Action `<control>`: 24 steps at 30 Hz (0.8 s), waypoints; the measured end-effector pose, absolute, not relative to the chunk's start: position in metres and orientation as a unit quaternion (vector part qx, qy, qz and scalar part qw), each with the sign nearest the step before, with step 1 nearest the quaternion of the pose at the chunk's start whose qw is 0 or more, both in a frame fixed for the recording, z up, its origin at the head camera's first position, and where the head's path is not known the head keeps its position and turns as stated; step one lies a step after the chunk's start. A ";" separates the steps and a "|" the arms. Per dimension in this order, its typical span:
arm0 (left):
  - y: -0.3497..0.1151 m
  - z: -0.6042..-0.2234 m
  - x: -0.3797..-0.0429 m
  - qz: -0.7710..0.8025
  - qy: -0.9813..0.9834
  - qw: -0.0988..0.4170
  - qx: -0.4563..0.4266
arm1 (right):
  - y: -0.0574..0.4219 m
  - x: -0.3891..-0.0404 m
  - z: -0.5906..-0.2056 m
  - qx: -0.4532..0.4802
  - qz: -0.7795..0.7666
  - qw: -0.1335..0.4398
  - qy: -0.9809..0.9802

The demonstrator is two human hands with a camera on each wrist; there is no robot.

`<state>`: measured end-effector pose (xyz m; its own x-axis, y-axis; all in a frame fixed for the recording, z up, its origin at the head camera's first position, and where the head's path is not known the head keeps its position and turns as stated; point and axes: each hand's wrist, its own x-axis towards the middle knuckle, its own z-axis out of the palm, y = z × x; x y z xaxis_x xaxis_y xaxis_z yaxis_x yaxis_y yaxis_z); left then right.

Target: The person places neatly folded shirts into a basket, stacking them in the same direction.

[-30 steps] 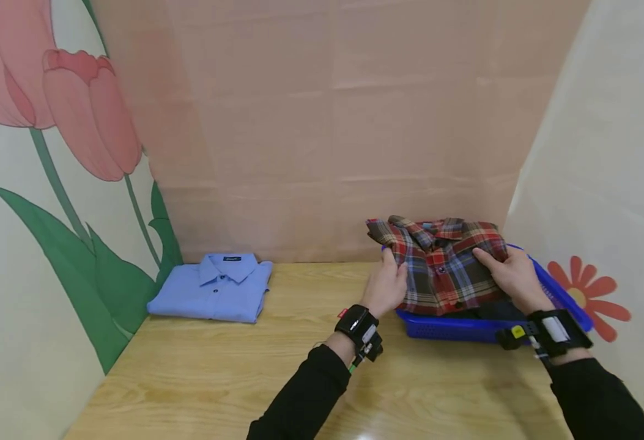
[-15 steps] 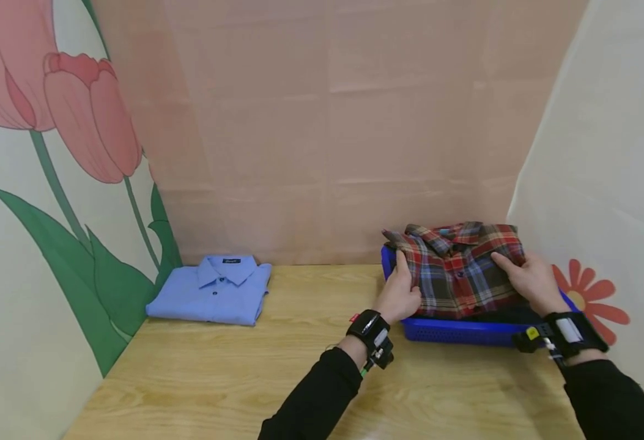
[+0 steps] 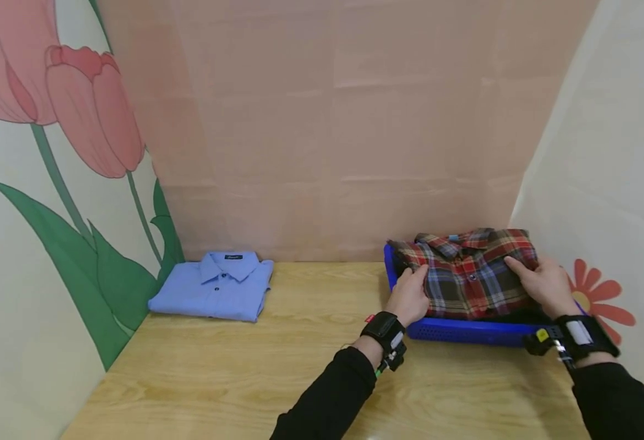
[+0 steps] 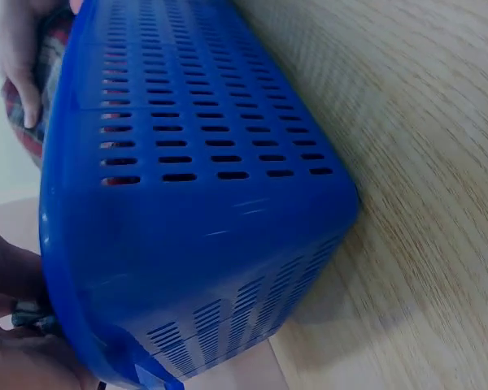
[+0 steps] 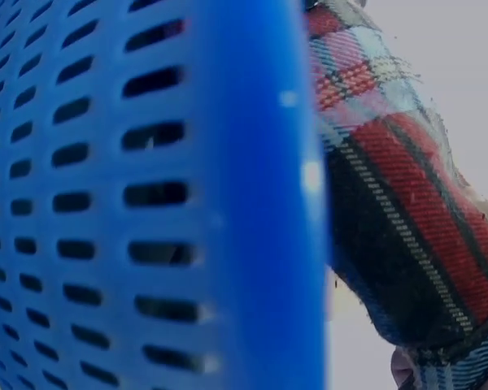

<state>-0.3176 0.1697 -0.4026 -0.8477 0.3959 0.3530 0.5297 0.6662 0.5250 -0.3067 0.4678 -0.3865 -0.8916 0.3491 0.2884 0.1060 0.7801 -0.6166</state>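
A folded plaid shirt point(image 3: 470, 281) in red, grey and blue lies over the blue plastic basket point(image 3: 467, 332), collar toward the back wall. My left hand point(image 3: 408, 296) grips the shirt's left edge at the basket's near left corner; in the left wrist view its fingers show just past the basket's rim point(image 4: 53, 236). With the thumb on top, my right hand point(image 3: 546, 286) pinches the right side. Close up in the right wrist view, the shirt's folded edge point(image 5: 407, 219) hangs just past the perforated basket wall point(image 5: 81, 195). Dark cloth shows under the shirt's front edge.
A folded light blue shirt point(image 3: 214, 290) lies at the back left of the wooden table point(image 3: 233, 379). A pinkish-brown sheet point(image 3: 327, 134) covers the back wall. White walls with painted flowers stand at both sides, the right one close to the basket.
Both hands have carried the plaid shirt to the right and lower, so it sits more squarely over the basket, whose left rim now shows. The light blue shirt has stayed put.
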 end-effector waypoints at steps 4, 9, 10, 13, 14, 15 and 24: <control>0.175 -0.405 -0.318 -0.291 -0.915 0.091 -0.263 | 0.474 -0.306 -0.390 -0.124 0.302 0.195 -0.925; 0.182 -0.407 -0.320 -0.256 -0.926 0.063 -0.270 | 0.483 -0.305 -0.398 -0.125 0.309 0.188 -0.924; 0.183 -0.407 -0.320 -0.248 -0.928 0.060 -0.271 | 0.485 -0.305 -0.399 -0.126 0.312 0.187 -0.923; 0.185 -0.408 -0.320 -0.218 -0.936 0.044 -0.273 | 0.489 -0.306 -0.403 -0.131 0.303 0.188 -0.925; 0.186 -0.408 -0.319 -0.209 -0.938 0.040 -0.273 | 0.490 -0.306 -0.404 -0.133 0.298 0.191 -0.926; 0.187 -0.408 -0.319 -0.202 -0.940 0.034 -0.273 | 0.492 -0.305 -0.405 -0.136 0.291 0.191 -0.927; 0.198 -0.413 -0.324 -0.141 -0.957 0.024 -0.251 | 0.505 -0.308 -0.421 -0.115 0.244 0.166 -0.948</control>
<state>-0.3235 0.1982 -0.4128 -0.8729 0.4736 0.1172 0.4872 0.8341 0.2585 -0.3079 0.5050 -0.4206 -0.9180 0.3000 0.2595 0.1379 0.8546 -0.5006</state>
